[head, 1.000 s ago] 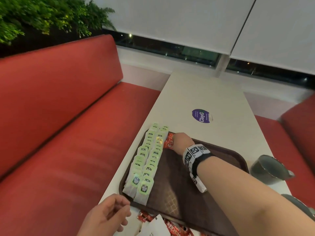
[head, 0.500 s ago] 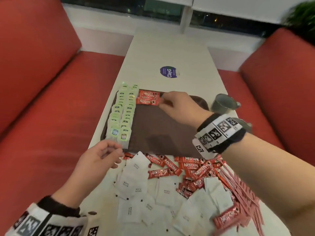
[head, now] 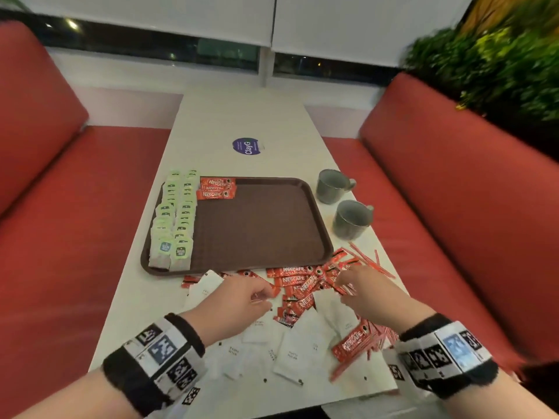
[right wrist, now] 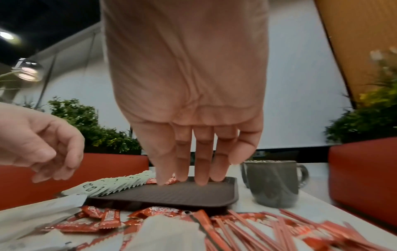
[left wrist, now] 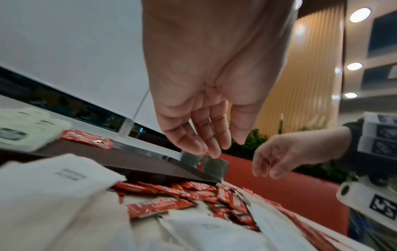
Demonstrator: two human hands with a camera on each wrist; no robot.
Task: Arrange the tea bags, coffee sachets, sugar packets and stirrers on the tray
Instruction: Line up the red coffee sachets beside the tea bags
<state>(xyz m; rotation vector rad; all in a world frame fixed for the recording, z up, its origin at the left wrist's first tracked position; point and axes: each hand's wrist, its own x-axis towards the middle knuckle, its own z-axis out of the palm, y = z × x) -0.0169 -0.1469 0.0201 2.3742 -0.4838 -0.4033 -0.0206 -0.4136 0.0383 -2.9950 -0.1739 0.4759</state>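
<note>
A brown tray (head: pixel 260 237) lies on the white table. Two rows of green tea bags (head: pixel 175 216) fill its left side, and three red coffee sachets (head: pixel 216 189) lie at its far edge beside them. In front of the tray is a loose pile: red coffee sachets (head: pixel 299 282), white sugar packets (head: pixel 290 349) and thin red stirrers (head: pixel 369 261). My left hand (head: pixel 266 297) hovers over the pile with loosely curled fingers (left wrist: pixel 193 142), holding nothing. My right hand (head: pixel 341 282) hangs just above the sachets and stirrers, fingers (right wrist: pixel 201 169) straight down and empty.
Two grey mugs (head: pixel 332 186) (head: pixel 352 219) stand right of the tray. A round purple sticker (head: pixel 246 146) marks the table beyond it. Red benches (head: pixel 453 207) run along both sides, with plants behind the right one. The table's near edge is just below the pile.
My right hand has let go of the sachets on the tray's far edge and drawn back over the loose pile. My left hand moved right over the pile. The head view tilted down.
</note>
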